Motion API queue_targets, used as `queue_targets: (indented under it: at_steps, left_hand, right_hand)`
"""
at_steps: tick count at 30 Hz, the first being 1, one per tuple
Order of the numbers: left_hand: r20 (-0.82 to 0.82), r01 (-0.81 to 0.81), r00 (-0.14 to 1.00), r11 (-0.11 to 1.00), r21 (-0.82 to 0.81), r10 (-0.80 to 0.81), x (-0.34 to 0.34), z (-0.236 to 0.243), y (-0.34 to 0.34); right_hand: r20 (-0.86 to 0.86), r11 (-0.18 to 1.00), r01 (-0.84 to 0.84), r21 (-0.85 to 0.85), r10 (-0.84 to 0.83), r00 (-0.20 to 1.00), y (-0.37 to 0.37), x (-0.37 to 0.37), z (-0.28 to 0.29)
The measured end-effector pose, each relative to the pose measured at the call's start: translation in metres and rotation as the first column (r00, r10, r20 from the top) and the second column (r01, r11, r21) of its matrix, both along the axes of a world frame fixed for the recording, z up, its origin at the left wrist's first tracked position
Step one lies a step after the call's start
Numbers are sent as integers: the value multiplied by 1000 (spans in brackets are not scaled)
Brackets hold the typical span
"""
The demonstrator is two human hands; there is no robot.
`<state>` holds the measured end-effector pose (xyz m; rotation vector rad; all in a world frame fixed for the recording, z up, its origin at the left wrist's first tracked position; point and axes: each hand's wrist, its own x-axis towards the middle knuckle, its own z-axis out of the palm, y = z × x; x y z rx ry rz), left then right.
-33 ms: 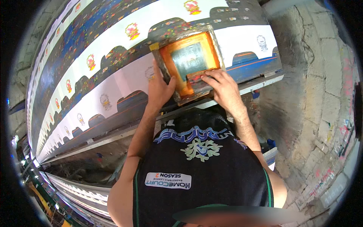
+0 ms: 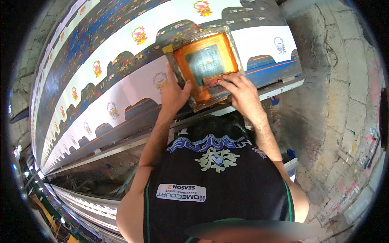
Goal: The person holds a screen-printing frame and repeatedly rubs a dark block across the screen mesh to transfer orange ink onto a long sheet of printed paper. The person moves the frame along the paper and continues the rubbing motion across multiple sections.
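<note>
Head camera, looking down: a square frame (image 2: 206, 61) lies flat near the close edge of the long table (image 2: 279, 91), over one of the white sheets (image 2: 262, 34). From where I stand, the person's left hand (image 2: 175, 95) rests at the frame's left side, fingers spread and pointing up along it, thumb apart from them and by the rim. The right hand (image 2: 245, 95) has its fingers bent, gripping the right end of a dark bar (image 2: 211, 81) with red stains inside the frame; how tight, I can't tell. I think the frame is stiff and not too heavy for two hands. Its shiny middle looks thin and may tear if poked, and wet spots could be slippery, so the hard outer rim seems best to hold.
</note>
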<state>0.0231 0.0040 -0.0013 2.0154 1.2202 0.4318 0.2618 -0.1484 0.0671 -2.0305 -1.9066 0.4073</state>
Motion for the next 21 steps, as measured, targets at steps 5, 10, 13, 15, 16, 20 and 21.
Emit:
queue_targets:
  at_steps: [5,10,13,15,16,20,21]
  left_hand:
    - [-57,-33,998,988,-151,24,62,-1,-14]
    - [64,-8,998,991,-135,17,75,-22,-10]
    - [118,-15,993,991,-131,30,80,-17,-12]
    - [32,-102,993,968,-230,113,84,-6,-17]
    - [-4,-138,989,927,-349,146,85,1,-19]
    - [18,-160,983,908,-386,181,93,13,-19]
    - [12,-162,983,906,-392,181,94,14,-20]
  right_hand:
    - [-80,997,-9,70,14,997,-14,64,-2]
    - [-44,995,-95,27,97,994,-12,84,-13]
    - [-30,992,-123,26,124,992,-12,88,-11]
    - [-26,990,-139,24,139,990,-12,88,-8]
    - [-11,989,-149,15,150,989,-10,90,-7]
    - [-125,970,-237,-57,229,965,-2,103,3]
    - [-140,961,-263,-91,249,958,8,109,4]
